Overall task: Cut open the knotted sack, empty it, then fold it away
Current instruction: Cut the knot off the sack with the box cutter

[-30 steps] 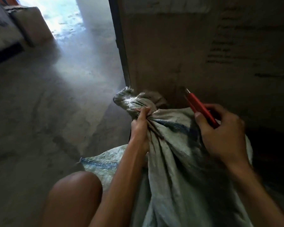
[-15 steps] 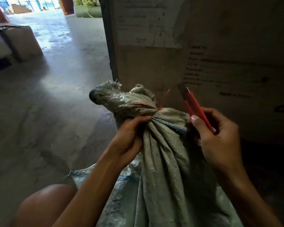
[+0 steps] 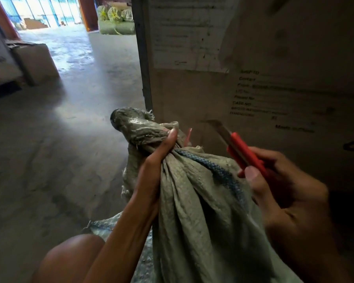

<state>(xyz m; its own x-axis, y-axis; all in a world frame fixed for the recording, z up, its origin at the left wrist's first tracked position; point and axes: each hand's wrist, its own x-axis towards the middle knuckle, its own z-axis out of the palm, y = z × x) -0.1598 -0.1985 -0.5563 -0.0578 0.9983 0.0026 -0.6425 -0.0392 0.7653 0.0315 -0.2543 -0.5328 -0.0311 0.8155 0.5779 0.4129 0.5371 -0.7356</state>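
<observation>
A grey-green woven sack (image 3: 200,217) with a blue stripe stands in front of me, its neck gathered and tied. The knotted top (image 3: 135,125) sticks out to the upper left, and a thin red string (image 3: 188,135) shows just behind the neck. My left hand (image 3: 157,160) grips the neck right below the knot, thumb pressed along it. My right hand (image 3: 282,190) holds a red utility knife (image 3: 243,154) to the right of the neck, its blade out and pointing up-left, a short gap from the sack.
A tall cardboard crate (image 3: 253,78) with printed shipping text stands right behind the sack. Concrete floor (image 3: 59,150) stretches left toward a bright doorway. A cardboard box (image 3: 35,62) sits at the left; bundled sacks (image 3: 117,21) lie far back. My bare knee (image 3: 70,260) is at the bottom.
My left hand has shifted from pinching beside the knot to a full grip around the neck and lifted it. The knife has stayed beside the neck, with more blade now showing. The view tilted upward.
</observation>
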